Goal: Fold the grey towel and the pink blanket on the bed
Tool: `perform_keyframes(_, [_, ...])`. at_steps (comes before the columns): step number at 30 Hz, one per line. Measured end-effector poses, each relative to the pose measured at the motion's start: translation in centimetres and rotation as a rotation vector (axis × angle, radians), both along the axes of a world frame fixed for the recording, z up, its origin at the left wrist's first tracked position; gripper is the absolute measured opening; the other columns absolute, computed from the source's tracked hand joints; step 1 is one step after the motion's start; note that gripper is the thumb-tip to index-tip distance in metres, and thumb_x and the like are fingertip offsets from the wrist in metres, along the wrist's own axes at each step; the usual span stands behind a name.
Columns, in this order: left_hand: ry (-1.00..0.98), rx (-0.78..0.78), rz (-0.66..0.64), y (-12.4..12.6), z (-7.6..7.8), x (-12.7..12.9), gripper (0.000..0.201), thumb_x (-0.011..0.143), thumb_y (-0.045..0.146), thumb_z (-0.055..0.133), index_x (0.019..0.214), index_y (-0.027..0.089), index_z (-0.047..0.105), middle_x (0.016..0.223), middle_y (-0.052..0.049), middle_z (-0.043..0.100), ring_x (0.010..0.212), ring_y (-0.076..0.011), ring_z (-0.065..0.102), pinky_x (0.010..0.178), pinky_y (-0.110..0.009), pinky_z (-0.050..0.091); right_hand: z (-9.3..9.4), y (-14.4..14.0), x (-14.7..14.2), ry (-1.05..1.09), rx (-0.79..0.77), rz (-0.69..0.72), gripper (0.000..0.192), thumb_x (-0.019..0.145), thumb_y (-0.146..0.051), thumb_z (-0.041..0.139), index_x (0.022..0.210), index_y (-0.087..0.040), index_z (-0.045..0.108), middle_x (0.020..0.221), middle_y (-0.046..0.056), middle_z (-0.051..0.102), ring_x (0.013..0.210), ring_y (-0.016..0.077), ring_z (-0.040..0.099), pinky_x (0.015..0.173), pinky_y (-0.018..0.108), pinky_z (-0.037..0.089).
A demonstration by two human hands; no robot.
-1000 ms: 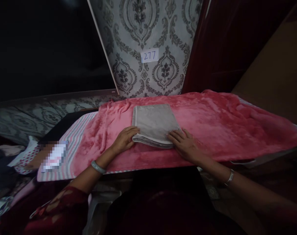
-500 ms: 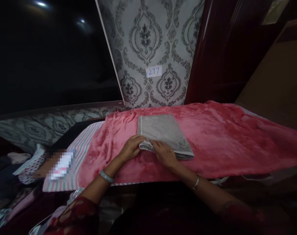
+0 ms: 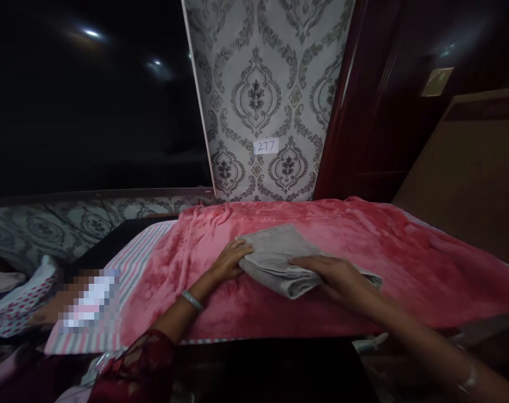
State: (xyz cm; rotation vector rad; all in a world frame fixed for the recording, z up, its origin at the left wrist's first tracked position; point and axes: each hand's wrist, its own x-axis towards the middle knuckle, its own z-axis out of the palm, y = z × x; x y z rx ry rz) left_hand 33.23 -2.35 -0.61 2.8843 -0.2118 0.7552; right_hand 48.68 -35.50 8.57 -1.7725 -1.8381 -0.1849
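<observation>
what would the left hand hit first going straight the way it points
The grey cloth: the left hand seems to be touching its left edge. Beyond it lies the pink blanket, though depth is unclear.

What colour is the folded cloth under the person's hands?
The folded cloth is plain grey, seen in the head view.
</observation>
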Motion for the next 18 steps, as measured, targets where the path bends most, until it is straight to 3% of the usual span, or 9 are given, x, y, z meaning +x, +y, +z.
perform_keyframes(5, [-0.022, -0.119, 0.042, -0.3, -0.7, -0.2, 0.041, 0.082, 0.022, 0.066, 0.123, 0.021, 0.069, 0.131, -0.015, 0.068, 0.13, -0.0301, 0.056, 0.112, -0.058, 0.039, 4.2, -3.4, 1.5, 0.191, 0.046, 0.055, 0.043, 0.091, -0.019, 0.051, 0.13, -0.029, 0.068, 0.12, 0.003, 0.074, 0.108, 0.0243, 0.071, 0.093, 0.038, 0.059])
perform_keyframes(8, [-0.078, -0.373, 0.042, -1.0, 1.3, -0.3, 0.029, 0.081, 0.026, 0.068, 0.108, 0.021, 0.073, 0.125, -0.013, 0.072, 0.124, -0.028, 0.062, 0.11, -0.055, 0.042, 7.3, -4.2, 2.6, 0.266, 0.1, 0.008, 0.028, 0.09, -0.038, 0.061, 0.112, -0.028, 0.074, 0.104, 0.004, 0.077, 0.095, 0.0274, 0.073, 0.083, 0.04, 0.062])
perform_keyframes(11, [-0.137, -0.715, 0.11, -1.6, 6.1, -1.1, 0.031, 0.074, 0.035, 0.075, 0.1, 0.018, 0.073, 0.112, -0.011, 0.076, 0.108, -0.0271, 0.069, 0.1, -0.047, 0.052, 10.8, -4.8, 4.9, 0.4, 0.138, -0.112, 0.029, 0.079, -0.053, 0.075, 0.092, -0.026, 0.075, 0.083, 0.003, 0.074, 0.074, 0.0252, 0.071, 0.063, 0.037, 0.061])
perform_keyframes(14, [-0.262, -0.998, 0.128, -1.7, 12.8, -1.8, 0.043, 0.063, 0.04, 0.085, 0.095, 0.015, 0.073, 0.093, -0.007, 0.077, 0.087, -0.0244, 0.072, 0.088, -0.041, 0.058, 13.3, -4.9, 8.1, 0.66, 0.196, -0.177, 0.036, 0.074, -0.055, 0.079, 0.096, -0.027, 0.072, 0.086, 0.005, 0.073, 0.074, 0.0248, 0.07, 0.061, 0.038, 0.061])
perform_keyframes(16, [-0.301, -1.165, 0.074, -1.2, 16.7, -1.7, 0.051, 0.06, 0.039, 0.087, 0.101, 0.013, 0.073, 0.095, -0.008, 0.077, 0.086, -0.0237, 0.072, 0.084, -0.039, 0.058, 13.5, -4.0, 10.6, 0.789, 0.223, -0.179, 0.037, 0.079, -0.053, 0.075, 0.104, -0.026, 0.071, 0.093, 0.007, 0.075, 0.083, 0.0276, 0.071, 0.07, 0.043, 0.062])
perform_keyframes(18, [-0.257, -1.265, 0.06, -0.1, 19.0, -0.8, 0.051, 0.06, 0.037, 0.088, 0.102, 0.012, 0.073, 0.095, -0.008, 0.076, 0.084, -0.0223, 0.071, 0.08, -0.037, 0.058, 11.9, -2.3, 12.9, 0.863, 0.2, -0.192, 0.034, 0.086, -0.05, 0.067, 0.105, -0.022, 0.071, 0.093, 0.01, 0.075, 0.086, 0.0288, 0.072, 0.076, 0.046, 0.061])
